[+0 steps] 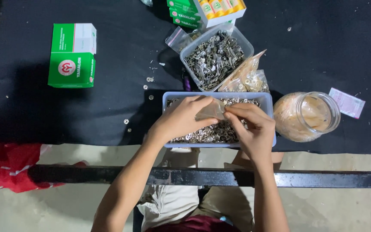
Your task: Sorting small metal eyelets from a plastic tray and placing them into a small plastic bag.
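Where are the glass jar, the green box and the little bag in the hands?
glass jar (308,116), head view, on its side wall.
green box (71,64), head view, on its top face.
little bag (211,111), head view, on its middle, between both hands.

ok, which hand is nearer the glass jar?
Right. The right hand is over the right end of the blue tray, just beside the glass jar. The left hand is over the tray's left half, farther from it.
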